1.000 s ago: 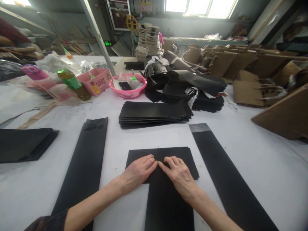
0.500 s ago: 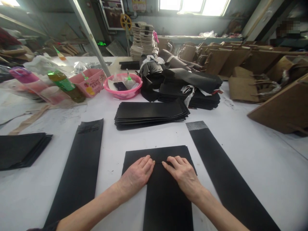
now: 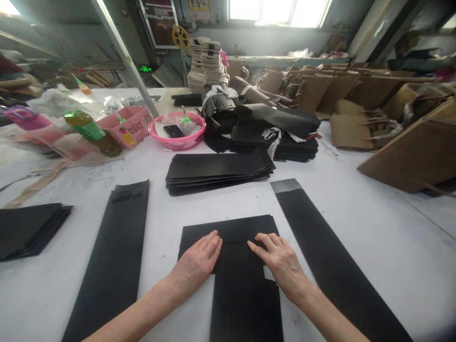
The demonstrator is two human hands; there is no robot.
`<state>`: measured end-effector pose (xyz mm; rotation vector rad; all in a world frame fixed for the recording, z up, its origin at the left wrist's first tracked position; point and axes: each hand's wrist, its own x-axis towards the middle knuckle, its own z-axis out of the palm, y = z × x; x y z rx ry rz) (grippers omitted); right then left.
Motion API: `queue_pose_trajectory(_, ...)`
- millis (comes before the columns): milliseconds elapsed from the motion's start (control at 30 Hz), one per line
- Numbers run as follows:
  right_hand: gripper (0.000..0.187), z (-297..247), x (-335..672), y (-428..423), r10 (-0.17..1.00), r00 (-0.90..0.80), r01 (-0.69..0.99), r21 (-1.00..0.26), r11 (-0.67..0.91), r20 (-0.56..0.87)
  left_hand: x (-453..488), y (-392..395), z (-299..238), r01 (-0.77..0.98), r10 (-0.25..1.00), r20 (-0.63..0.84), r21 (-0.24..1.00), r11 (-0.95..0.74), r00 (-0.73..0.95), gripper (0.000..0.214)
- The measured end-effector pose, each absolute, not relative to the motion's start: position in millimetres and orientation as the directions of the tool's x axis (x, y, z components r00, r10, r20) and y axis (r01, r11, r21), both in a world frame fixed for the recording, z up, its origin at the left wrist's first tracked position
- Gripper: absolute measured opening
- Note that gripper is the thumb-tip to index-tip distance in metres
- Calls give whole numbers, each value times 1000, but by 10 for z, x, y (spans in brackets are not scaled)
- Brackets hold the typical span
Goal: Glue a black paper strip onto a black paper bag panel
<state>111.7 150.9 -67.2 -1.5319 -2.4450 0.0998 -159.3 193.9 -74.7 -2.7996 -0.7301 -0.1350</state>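
Note:
Both hands press flat on a black paper piece [image 3: 235, 285] lying on the white table [image 3: 374, 223] right in front of me. My left hand [image 3: 197, 261] rests open on its left part, fingers stretched toward the middle. My right hand [image 3: 281, 261] lies open on its right part, fingers pointing left. The fingertips of the two hands are apart, along a horizontal fold line. A wider black sheet [image 3: 228, 225] sticks out beyond the fingers.
Long black strips lie to the left [image 3: 114, 256] and right [image 3: 331, 256]. A stack of black sheets [image 3: 217, 168] sits farther back, another stack [image 3: 28, 228] at far left. A pink basin [image 3: 178, 130], a pink box [image 3: 124, 124], a green bottle [image 3: 90, 130] and brown paper bags [image 3: 402, 147] stand beyond.
My two hands have slid apart along the fold, left hand leftward and right hand rightward. The view has shifted slightly.

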Motion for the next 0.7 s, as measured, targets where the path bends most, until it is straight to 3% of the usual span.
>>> queue_pose_trajectory(100,41,-652,1134,1478,909,-377,878,-243,412,179,-1611,1933,-785,505,474,181,-210,-837,862,43)
queue_pose_trajectory(233,11,-550,1161,1513,957,-250,880,-378,288,147,-1624,1921,-816,512,480,187,-209,-833,857,46)
queue_pose_trajectory(300,9,-481,1124,1553,972,-191,880,-415,231,137,-1622,1920,-819,508,475,192,-202,-837,859,46)
queue_pose_trajectory(433,13,-402,850,1651,974,-202,900,-374,226,101,-1616,1931,-822,531,486,255,-154,-833,836,44)
queue_pose_trajectory(700,13,-393,473,1894,986,-163,923,-358,143,-27,-1645,1883,-862,597,584,364,89,-797,726,45)
